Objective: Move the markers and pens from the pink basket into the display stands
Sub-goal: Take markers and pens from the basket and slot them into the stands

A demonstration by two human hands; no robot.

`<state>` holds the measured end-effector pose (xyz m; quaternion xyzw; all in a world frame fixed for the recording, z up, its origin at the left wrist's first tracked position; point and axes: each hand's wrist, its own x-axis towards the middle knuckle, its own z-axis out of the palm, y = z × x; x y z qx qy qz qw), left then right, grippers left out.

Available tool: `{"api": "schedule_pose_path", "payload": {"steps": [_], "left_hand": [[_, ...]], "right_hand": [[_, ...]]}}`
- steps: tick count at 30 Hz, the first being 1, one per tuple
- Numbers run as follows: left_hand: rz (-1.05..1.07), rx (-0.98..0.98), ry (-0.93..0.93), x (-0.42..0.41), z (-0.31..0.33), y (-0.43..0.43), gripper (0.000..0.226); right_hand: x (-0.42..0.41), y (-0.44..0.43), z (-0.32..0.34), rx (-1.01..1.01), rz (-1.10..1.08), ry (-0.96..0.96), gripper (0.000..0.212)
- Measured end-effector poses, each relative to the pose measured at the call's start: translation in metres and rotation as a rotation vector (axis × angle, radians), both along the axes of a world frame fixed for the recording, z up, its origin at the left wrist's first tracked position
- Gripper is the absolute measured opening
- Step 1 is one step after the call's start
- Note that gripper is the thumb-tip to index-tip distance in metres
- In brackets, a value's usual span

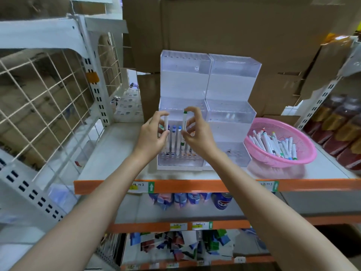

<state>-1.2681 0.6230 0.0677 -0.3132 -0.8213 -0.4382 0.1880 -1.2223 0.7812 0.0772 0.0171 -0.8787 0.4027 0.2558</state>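
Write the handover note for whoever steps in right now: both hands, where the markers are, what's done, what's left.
Left hand: pinches a white marker upright over the front row of the left stand.
Right hand: pinches a green-capped marker upright beside it, over the same row.
Done: a row of markers stands in that front tier.
Left: seat these two, then clear the pile of markers lying in the pink basket on the right. The upper tiers and the right stand look unfilled.
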Motion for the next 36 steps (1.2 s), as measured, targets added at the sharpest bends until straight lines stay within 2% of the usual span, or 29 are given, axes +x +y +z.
{"api": "schedule_pose_path", "payload": {"steps": [7,22,36], "left_hand": [[0.0,0.027,-0.004,-0.008,-0.006,-0.016,0.044],[-0.043,0.092,0.043,-0.015,-0.02,-0.011,0.041],[-0.037,0.091,0.064,-0.01,-0.02,-0.008,0.021]], "right_hand": [[-0.007,-0.022,-0.006,0.011,-0.015,-0.046,0.053],[-0.009,-0.037,-0.013,-0.011,-0.021,-0.003,0.052],[-0.011,-0.037,-0.026,-0.034,-0.012,0.008,0.054]]}}
